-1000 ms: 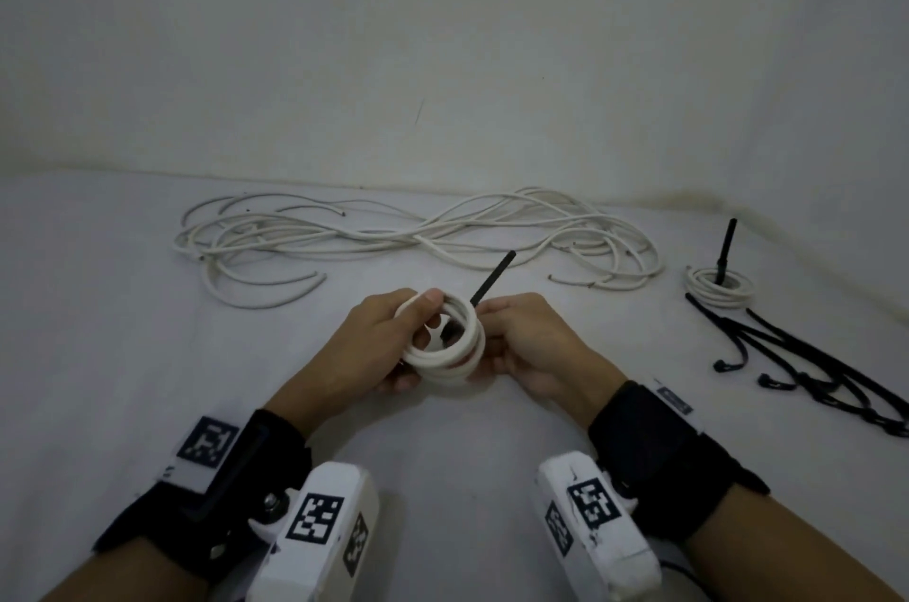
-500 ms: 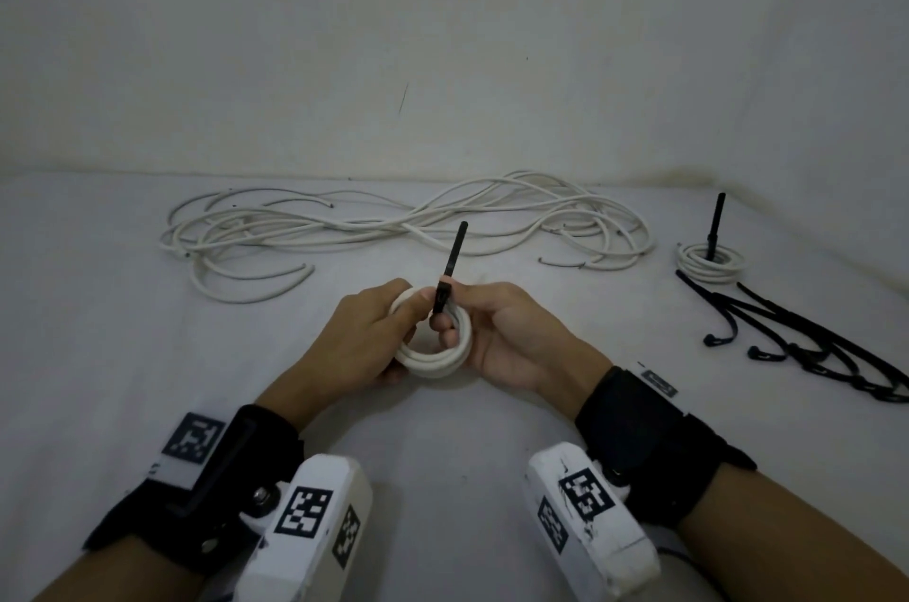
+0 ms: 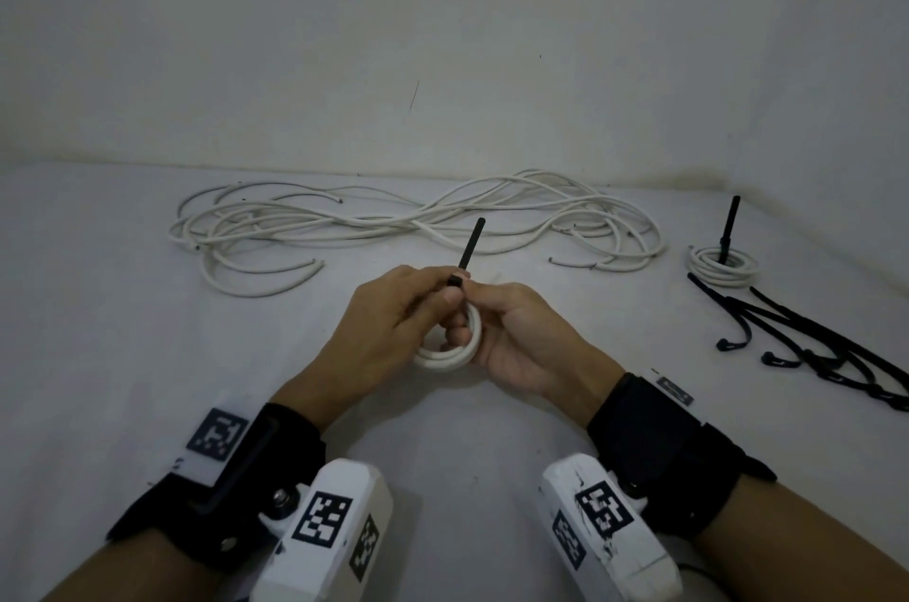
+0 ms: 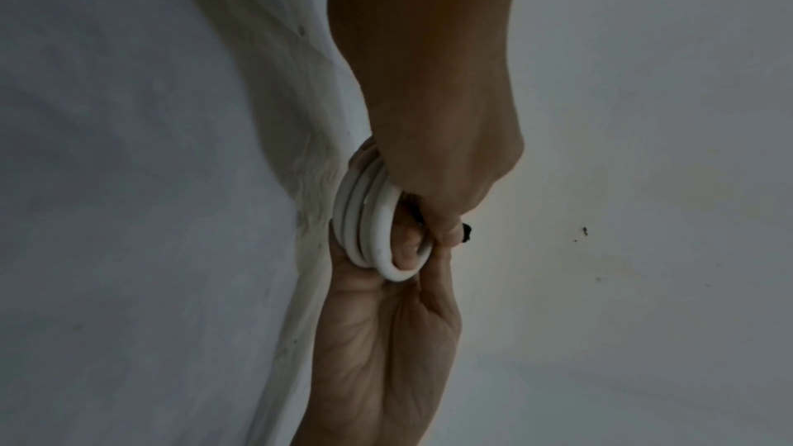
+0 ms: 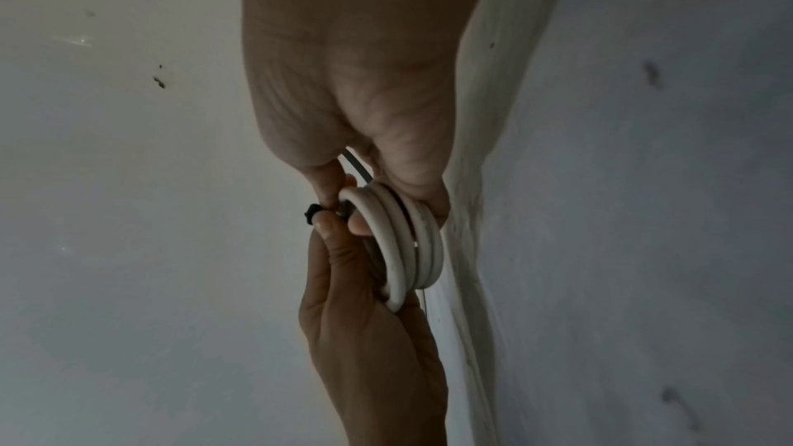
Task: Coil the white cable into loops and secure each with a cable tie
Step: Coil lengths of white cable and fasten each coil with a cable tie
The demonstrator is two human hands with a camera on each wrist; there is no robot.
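Hands meet near the middle of the white-covered tabletop [image 3: 123,331], both curled round a small coil of white cable [image 3: 450,355] of about 3 turns. The left hand [image 3: 388,321] grips the coil's left side, its thumb and forefinger pinching the square head of a black cable tie [image 3: 469,252] at the top of the coil. The right hand [image 3: 516,335] holds the coil's right side, fingers bent through and round the turns, with the thumb close against the tie's head. The tie's free tail stands up from between the 2 hands and leans slightly right. In the left wrist view the coil [image 4: 373,226] stands on edge between the left hand [image 4: 433,134] and the right hand [image 4: 386,334], a black bit of the tie [image 4: 465,233] showing at a fingertip. The right wrist view shows the same coil [image 5: 407,243] with the tie's head [image 5: 312,212] pinched beside it.

Along the far edge of the tabletop lies a loose tangle of white cable [image 3: 393,227]. Toward the far right corner sits a finished coil [image 3: 723,264] with its own tie tail [image 3: 730,227] sticking up. Just beside it, nearer the right edge, a bundle of spare black ties [image 3: 806,335] lies spread.
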